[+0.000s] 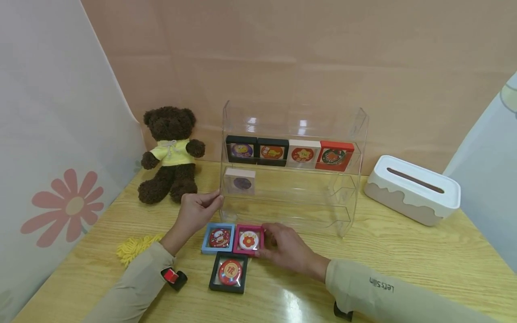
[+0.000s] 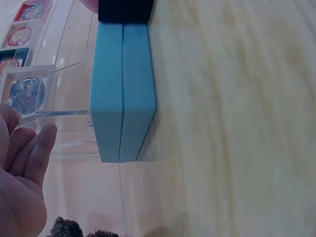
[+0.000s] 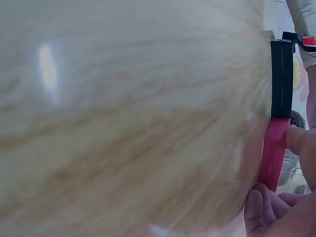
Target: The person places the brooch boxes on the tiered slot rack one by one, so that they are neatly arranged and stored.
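Note:
My left hand (image 1: 199,210) pinches the left edge of a clear acrylic display rack (image 1: 282,197) between thumb and fingers. With thumb and fingers at its right side, my right hand (image 1: 288,246) grips a pink badge frame (image 1: 238,252) holding a flower badge. That frame lies flat on the table in front of the rack. A light blue badge frame (image 1: 205,247) is just left of it, and a black badge frame (image 1: 215,287) lies nearer me. One pale frame (image 1: 240,172) stands at the left end of the rack's middle tier.
Two black frames (image 1: 257,163), a pale one and a red one (image 1: 345,150) line the tier above. Left of the rack sits a brown teddy bear (image 1: 173,152) in a yellow top. A white-lidded tissue box (image 1: 412,188) stands right. Yellow yarn (image 1: 135,248) lies by my left forearm.

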Tool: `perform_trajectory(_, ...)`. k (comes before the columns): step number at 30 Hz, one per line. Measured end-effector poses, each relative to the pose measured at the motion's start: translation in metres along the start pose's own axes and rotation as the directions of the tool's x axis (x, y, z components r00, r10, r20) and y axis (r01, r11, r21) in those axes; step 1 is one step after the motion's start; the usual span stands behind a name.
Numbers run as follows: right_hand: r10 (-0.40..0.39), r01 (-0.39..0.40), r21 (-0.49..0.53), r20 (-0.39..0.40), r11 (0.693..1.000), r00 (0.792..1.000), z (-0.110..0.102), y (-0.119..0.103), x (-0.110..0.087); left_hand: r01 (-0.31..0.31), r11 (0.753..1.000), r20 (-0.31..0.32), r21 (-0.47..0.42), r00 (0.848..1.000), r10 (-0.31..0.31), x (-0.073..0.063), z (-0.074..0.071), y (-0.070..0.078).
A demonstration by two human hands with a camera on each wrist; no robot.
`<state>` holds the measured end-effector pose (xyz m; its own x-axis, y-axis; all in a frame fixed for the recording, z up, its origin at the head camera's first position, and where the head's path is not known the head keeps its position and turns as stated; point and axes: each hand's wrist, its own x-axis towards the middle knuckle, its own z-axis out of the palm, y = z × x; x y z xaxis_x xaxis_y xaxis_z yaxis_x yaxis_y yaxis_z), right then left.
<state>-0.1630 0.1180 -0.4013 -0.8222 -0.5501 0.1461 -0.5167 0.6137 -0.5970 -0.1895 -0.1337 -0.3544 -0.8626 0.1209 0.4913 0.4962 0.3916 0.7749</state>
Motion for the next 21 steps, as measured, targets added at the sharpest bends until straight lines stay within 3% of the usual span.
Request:
perform_trajectory(11, 0.056, -0.063, 0.128, 0.058, 0.99, 0.997, -0.0014, -0.0021, 0.0037, 0.002, 1.0, 0.0, 0.01, 1.0, -0.002, -0.0009, 0.0004, -0.0004)
perform_trajectory(21, 0.06, -0.069, 0.146, 0.063, 0.987, 0.996, -0.004, -0.0042, 0.005, -0.009, 1.0, 0.003, 0.005, 1.0, 0.009, -0.0011, 0.0, 0.0002)
